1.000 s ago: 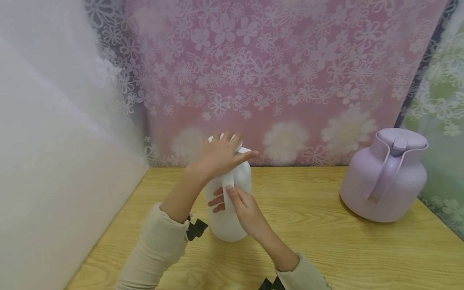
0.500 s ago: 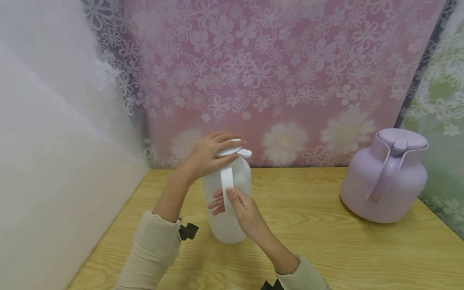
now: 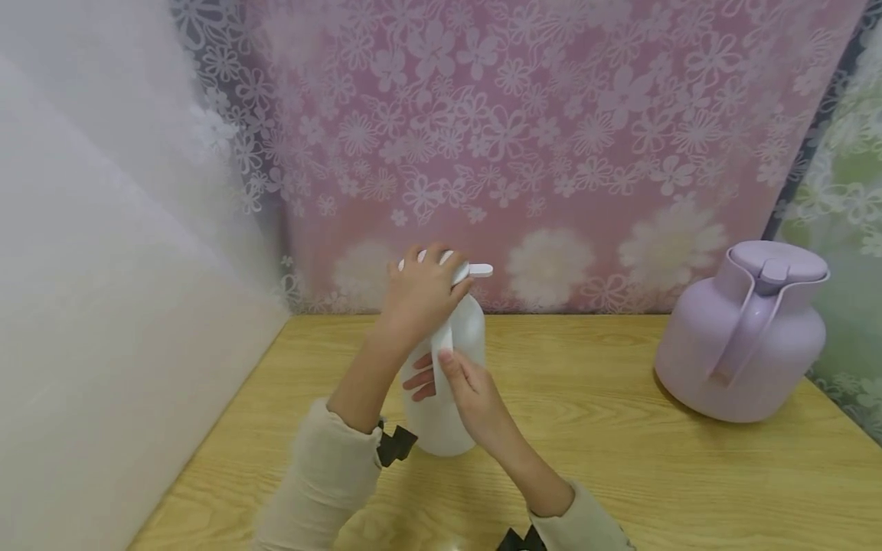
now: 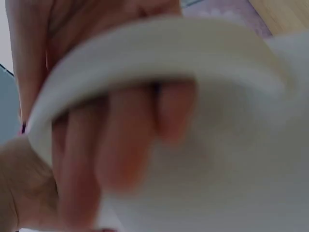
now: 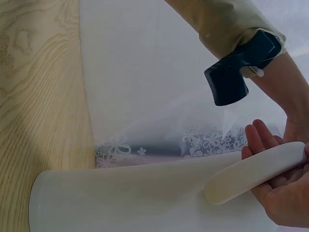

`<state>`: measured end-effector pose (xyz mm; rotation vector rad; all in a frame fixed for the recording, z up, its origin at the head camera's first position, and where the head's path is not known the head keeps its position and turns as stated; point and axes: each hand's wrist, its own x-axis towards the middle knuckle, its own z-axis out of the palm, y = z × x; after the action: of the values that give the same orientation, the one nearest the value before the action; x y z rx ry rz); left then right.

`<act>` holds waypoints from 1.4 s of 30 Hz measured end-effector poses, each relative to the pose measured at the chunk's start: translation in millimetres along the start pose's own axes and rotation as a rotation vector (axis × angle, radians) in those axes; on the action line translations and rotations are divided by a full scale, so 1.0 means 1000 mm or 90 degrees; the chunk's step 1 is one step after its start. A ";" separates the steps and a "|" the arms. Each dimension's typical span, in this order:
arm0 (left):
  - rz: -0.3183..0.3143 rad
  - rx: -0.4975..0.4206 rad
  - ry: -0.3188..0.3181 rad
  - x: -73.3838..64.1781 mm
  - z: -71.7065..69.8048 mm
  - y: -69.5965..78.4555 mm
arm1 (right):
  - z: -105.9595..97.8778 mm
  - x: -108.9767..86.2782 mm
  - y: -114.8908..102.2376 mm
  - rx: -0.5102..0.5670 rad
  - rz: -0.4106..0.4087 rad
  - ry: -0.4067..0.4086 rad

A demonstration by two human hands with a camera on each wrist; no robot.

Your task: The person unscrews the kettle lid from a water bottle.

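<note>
A white, cloudy jug [image 3: 444,436] stands upright on the table in the head view. From above, my left hand [image 3: 423,298] grips its white lid [image 3: 461,272], the fingers bent over the far side. A flat tab [image 3: 481,270] on the lid juts out to the right. My right hand [image 3: 475,398] holds the jug's handle [image 3: 442,383], thumb on the near face and fingers passed through the loop. Close up in the left wrist view, fingers [image 4: 125,140] show under the curved handle [image 4: 164,48]. The hand covers most of the lid.
A lilac thermos jug [image 3: 744,352] stands at the right of the wooden table [image 3: 586,459], its handle facing me. A pale wall [image 3: 124,268] borders the left side. Flowered pink sheeting [image 3: 537,138] hangs behind the table's far edge.
My left hand turned leftward with its fingers pointing right, then came back over the lid. The lid's tab has swung outward to the right. My right hand keeps holding the handle.
</note>
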<state>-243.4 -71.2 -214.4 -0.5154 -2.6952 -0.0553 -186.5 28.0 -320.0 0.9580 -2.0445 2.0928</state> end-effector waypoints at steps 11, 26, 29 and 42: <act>-0.096 0.034 -0.023 0.002 -0.002 0.019 | 0.000 -0.001 0.000 0.004 -0.001 0.011; 0.266 -0.170 0.098 -0.011 0.009 -0.043 | 0.000 -0.001 0.003 -0.012 -0.019 0.008; 0.319 -0.219 0.147 -0.009 0.018 -0.052 | -0.001 -0.002 0.003 -0.017 -0.023 0.004; 0.174 -0.119 0.119 -0.014 0.010 -0.026 | -0.001 0.000 0.003 -0.001 -0.025 0.006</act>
<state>-244.1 -99.0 -228.1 -0.8840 -2.4283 -0.2669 -188.3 28.7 -322.7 0.9788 -2.0057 2.0709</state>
